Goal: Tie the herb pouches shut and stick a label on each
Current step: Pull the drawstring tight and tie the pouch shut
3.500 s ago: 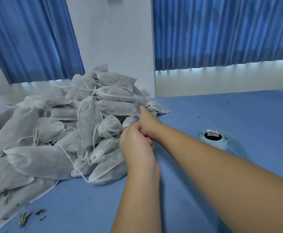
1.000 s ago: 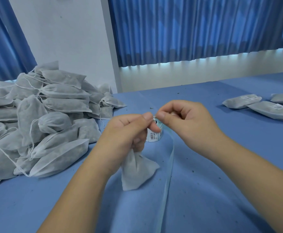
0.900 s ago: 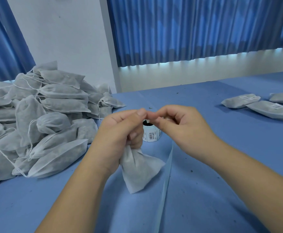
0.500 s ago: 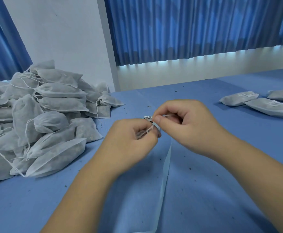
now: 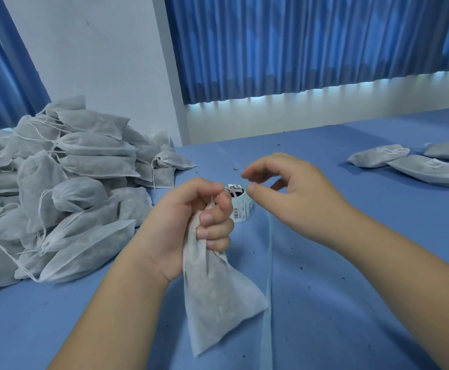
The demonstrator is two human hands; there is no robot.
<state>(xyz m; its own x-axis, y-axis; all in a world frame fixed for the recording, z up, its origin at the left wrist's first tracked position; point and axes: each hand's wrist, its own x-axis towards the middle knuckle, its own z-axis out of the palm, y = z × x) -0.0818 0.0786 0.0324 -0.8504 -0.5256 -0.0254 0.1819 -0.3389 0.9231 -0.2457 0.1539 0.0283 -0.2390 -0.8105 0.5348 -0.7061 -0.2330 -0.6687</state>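
Through the head camera, my left hand is clenched around the gathered neck of a pouch. The pouch hangs from that grip toward 6 o'clock, over the desk. It looks light, soft and floppy, so I judge the cinched neck the best hold, and its thin string could slip. My right hand, at 3 o'clock, is released with its fingers loosely curled, empty as far as I see. The label roll stands just behind at 12 o'clock.

A plain white wall stands between two long, pleated blue fabric curtains. Pale light glows in a strip beneath the wider curtain's hem, above the flat blue cloth-covered table.
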